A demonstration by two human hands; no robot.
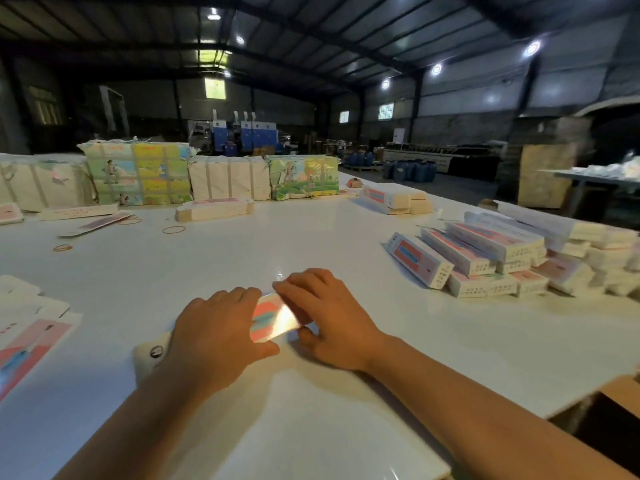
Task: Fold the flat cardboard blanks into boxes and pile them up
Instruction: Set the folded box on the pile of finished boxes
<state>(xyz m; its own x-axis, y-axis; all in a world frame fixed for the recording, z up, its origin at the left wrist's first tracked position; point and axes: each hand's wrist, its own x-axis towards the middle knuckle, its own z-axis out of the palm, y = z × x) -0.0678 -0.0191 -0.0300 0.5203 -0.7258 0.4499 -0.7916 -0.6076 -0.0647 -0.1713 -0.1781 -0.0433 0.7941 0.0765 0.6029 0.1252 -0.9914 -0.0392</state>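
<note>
1. Two bare forearms reach in from the near edge and meet over the middle of the white table (311,237).
2. Left hand (214,327) lies palm down, fingers together and bent over the left part of a pink-and-teal cardboard blank (273,317), thumb hooked along its near edge.
3. Right hand (329,317) arches over the blank's right end, fingertips curled onto its far edge and thumb tucked beneath, gripping it.
4. White flap of the blank juts out left of the left wrist, flat on the table.
5. Folded boxes (485,258) are piled at the far right; flat blanks (27,337) lie at the near left.
</note>
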